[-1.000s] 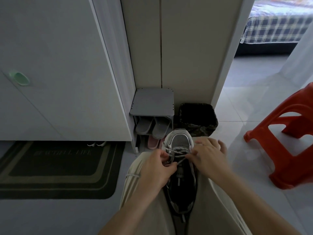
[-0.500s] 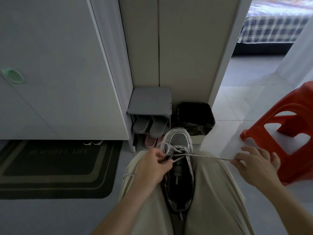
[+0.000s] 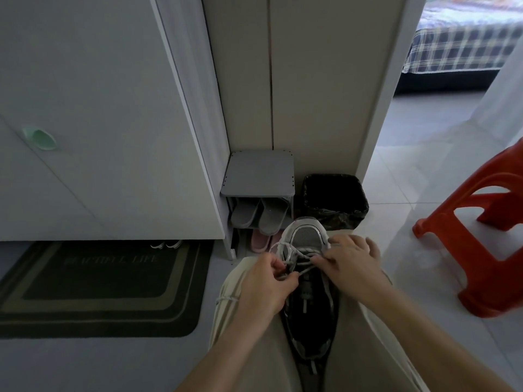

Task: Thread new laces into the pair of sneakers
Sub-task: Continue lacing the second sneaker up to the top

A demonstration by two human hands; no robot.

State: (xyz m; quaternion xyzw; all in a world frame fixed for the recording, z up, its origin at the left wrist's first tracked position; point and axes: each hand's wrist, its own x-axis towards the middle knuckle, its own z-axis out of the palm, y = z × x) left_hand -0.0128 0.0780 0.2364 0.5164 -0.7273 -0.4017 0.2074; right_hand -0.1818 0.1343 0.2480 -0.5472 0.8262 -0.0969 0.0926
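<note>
**Sneaker wedged between the thighs, both hands on the lace**

At the far left a dark mat (image 3: 99, 287) lies on the floor, well apart from the work. The left hand (image 3: 266, 284) has its fingers curled, with thumb and forefinger pinching a strand of the lace (image 3: 283, 246) just beside the left eyelet row. I judge it holds that strand taut so the finished crossings do not slacken.

The sneaker (image 3: 305, 236) lies wedged between the person's thighs, its toe pointing away toward the rack (image 3: 259, 176) and the bin (image 3: 335, 200). Held this way it needs no hand to steady it, and the eyelets face up.

The right hand (image 3: 351, 264) pinches the lace at the right eyelet row. Its other fingers spread loosely over the sneaker's side, probably ready to feed the strand into the next hole. A red stool (image 3: 486, 241) stands well apart on the right.

Fingers cover the lace tips and the eyelet being worked. The sneaker's near half is dark, so its tongue and remaining eyelets barely read; only the rows near the toe look laced. The second sneaker cannot be picked out. The pale shoes (image 3: 167, 244) under the cupboard edge are too small to identify. The frame cuts off the stool.
</note>
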